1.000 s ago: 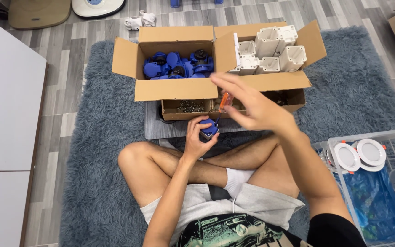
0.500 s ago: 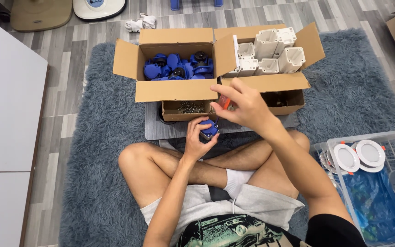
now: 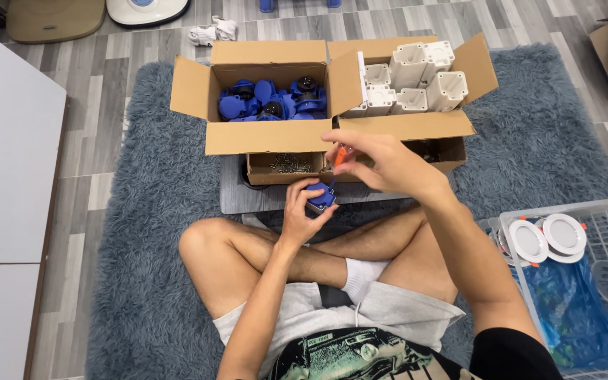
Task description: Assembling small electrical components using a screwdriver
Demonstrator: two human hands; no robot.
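White panel surface (image 3: 8,176) occupies the left edge of the view, resting on the grey plank floor (image 3: 107,77). Beside it, a shaggy blue-grey rug (image 3: 149,232) carries the seated person, legs crossed.

At rug centre stands an open cardboard box (image 3: 269,137) filled with blue plastic parts (image 3: 269,105). In front of it, a shallow cardboard tray (image 3: 286,169) holds small metal screws (image 3: 290,163).

Left hand (image 3: 304,214): fingers closed around a small blue part (image 3: 321,197), held just above the crossed legs and just in front of the screw tray.

Right hand (image 3: 381,165): fingers pinched shut on an orange-handled screwdriver (image 3: 339,156), its tip pointing down and meeting the blue part.

Right of centre, a second open cardboard box (image 3: 416,127) contains white plastic housings (image 3: 416,77), standing upright and touching one another.

At the far right, a clear plastic crate (image 3: 599,232) holds two round white discs (image 3: 547,239) lying side by side above a blue plastic bag (image 3: 571,317).
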